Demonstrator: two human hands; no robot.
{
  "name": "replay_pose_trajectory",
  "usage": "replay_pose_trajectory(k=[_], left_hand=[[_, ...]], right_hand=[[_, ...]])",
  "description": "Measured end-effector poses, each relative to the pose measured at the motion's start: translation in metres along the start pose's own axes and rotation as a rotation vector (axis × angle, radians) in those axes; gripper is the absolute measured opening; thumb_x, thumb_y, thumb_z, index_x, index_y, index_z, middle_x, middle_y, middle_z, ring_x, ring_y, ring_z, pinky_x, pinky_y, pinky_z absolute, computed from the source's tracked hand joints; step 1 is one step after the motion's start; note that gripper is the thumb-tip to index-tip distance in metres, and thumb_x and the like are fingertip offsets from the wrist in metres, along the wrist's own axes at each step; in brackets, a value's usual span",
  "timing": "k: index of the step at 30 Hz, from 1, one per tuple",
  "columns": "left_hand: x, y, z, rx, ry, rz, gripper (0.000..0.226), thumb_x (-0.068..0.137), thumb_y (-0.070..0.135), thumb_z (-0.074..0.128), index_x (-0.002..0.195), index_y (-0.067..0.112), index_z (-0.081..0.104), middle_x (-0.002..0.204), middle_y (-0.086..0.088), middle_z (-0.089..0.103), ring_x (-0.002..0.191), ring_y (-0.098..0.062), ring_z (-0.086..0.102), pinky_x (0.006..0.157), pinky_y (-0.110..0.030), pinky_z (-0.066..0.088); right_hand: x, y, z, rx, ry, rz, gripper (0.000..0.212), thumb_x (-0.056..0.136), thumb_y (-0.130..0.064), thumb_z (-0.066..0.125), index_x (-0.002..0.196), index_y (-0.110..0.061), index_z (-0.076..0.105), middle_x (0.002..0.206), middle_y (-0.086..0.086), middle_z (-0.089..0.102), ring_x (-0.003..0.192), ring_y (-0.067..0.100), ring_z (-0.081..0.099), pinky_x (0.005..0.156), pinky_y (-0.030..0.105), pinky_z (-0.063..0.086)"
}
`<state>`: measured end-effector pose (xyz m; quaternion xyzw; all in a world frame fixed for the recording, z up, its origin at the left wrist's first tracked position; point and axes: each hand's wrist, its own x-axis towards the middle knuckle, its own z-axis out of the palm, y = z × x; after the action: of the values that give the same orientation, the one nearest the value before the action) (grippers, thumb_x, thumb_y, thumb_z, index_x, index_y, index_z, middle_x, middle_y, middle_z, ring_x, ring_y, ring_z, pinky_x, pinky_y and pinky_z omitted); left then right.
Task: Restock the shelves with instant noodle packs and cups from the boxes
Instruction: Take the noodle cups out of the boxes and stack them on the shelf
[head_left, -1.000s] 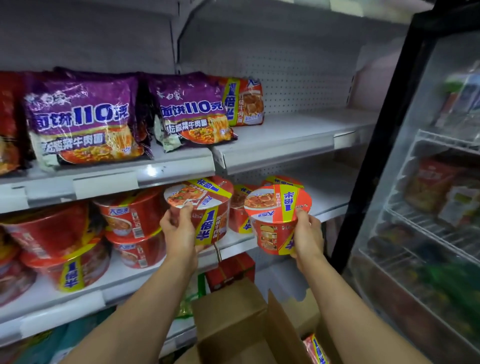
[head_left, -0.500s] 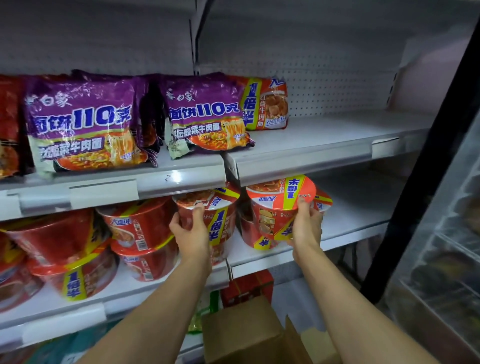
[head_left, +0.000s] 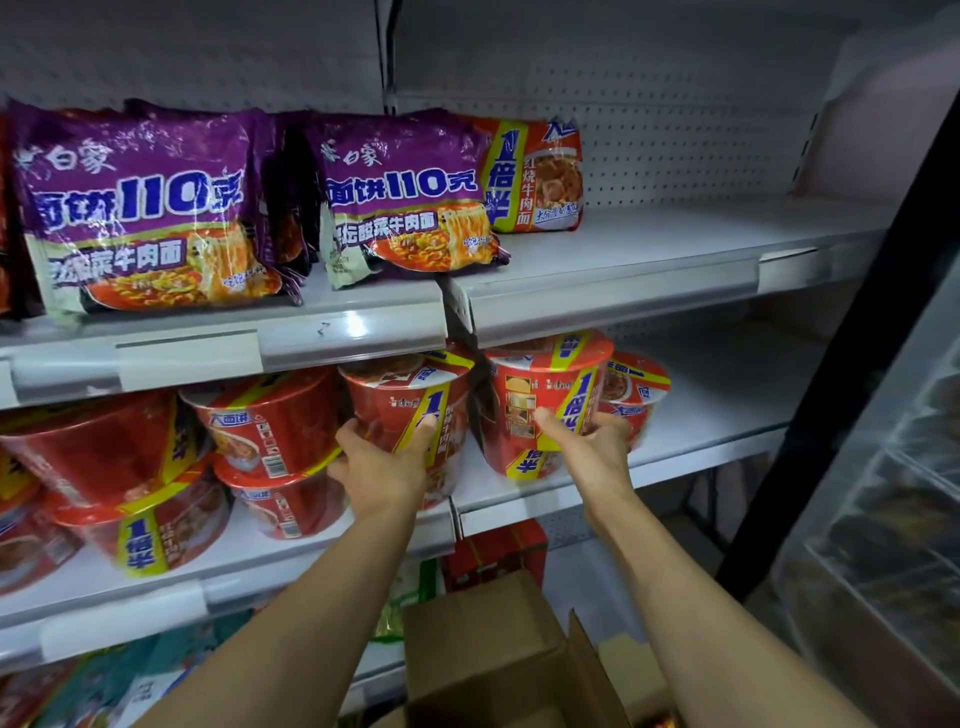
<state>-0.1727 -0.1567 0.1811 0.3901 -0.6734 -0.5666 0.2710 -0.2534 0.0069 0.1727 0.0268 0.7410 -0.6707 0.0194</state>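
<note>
My left hand (head_left: 382, 467) grips a red noodle cup (head_left: 405, 400) at its lower side, set on top of another cup on the middle shelf (head_left: 701, 447). My right hand (head_left: 592, 452) grips a second red noodle cup (head_left: 545, 395) from below and the right, with the thumb on its front. That cup stands upright at the shelf's front, just under the upper shelf edge. Another red cup (head_left: 639, 389) sits right behind it. More red cups (head_left: 270, 431) are stacked to the left.
Purple noodle packs (head_left: 140, 208) and one red pack (head_left: 535, 176) lie on the upper shelf (head_left: 675, 244), whose right half is bare. An open cardboard box (head_left: 498, 644) stands below my arms. A glass-door cooler (head_left: 883, 467) with a black frame is at the right.
Both hands have pushed their cups further in under the upper shelf. The right cup has gone from tilted to upright, and the view has moved closer.
</note>
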Motion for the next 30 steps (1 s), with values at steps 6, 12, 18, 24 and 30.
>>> replay_pose_trajectory(k=[6, 12, 18, 24, 30], left_hand=[[0.015, 0.0, 0.004, -0.038, 0.016, 0.07, 0.081, 0.074, 0.04, 0.078, 0.136, 0.011, 0.036, 0.13, -0.015, 0.056, 0.115, -0.035, 0.057, 0.098, -0.05, 0.047], [0.027, 0.001, 0.012, -0.065, 0.023, 0.063, 0.062, 0.083, 0.025, 0.073, 0.132, 0.01, 0.037, 0.113, -0.01, 0.063, 0.108, -0.032, 0.061, 0.096, -0.047, 0.049], [0.029, -0.013, 0.004, 0.091, -0.057, 0.221, 0.062, 0.083, 0.012, 0.07, 0.135, 0.008, 0.036, 0.103, -0.002, 0.064, 0.103, -0.026, 0.061, 0.093, -0.04, 0.049], [0.006, -0.053, -0.007, 0.486, -0.184, 0.466, 0.049, 0.077, 0.012, 0.073, 0.121, 0.012, 0.051, 0.123, -0.012, 0.053, 0.108, -0.031, 0.055, 0.087, -0.04, 0.049], [-0.025, -0.086, -0.012, 0.718, -0.507, 0.492, 0.064, 0.078, 0.022, 0.074, 0.133, 0.015, 0.043, 0.129, -0.01, 0.049, 0.119, -0.028, 0.049, 0.095, -0.041, 0.046]], right_hand=[[0.013, -0.001, 0.005, -0.257, 0.126, -0.126, 0.055, 0.084, -0.034, 0.07, 0.121, 0.001, 0.048, 0.13, 0.009, 0.04, 0.113, 0.016, 0.042, 0.083, 0.025, 0.035], [0.03, -0.01, 0.018, -0.291, 0.13, -0.114, 0.05, 0.086, -0.035, 0.068, 0.115, -0.007, 0.037, 0.116, 0.012, 0.061, 0.105, 0.029, 0.061, 0.085, 0.037, 0.05], [0.024, 0.001, 0.021, -0.425, 0.041, -0.178, 0.054, 0.078, -0.028, 0.076, 0.12, -0.014, 0.045, 0.124, 0.007, 0.056, 0.118, 0.03, 0.051, 0.1, 0.047, 0.044], [-0.021, 0.026, 0.007, -0.678, -0.116, -0.223, 0.081, 0.075, -0.026, 0.079, 0.141, -0.018, 0.033, 0.142, 0.006, 0.038, 0.132, 0.028, 0.025, 0.106, 0.037, 0.03], [-0.073, 0.05, -0.012, -0.796, -0.226, -0.147, 0.083, 0.08, -0.024, 0.076, 0.146, -0.017, 0.026, 0.147, 0.007, 0.031, 0.138, 0.025, 0.017, 0.11, 0.035, 0.027]])
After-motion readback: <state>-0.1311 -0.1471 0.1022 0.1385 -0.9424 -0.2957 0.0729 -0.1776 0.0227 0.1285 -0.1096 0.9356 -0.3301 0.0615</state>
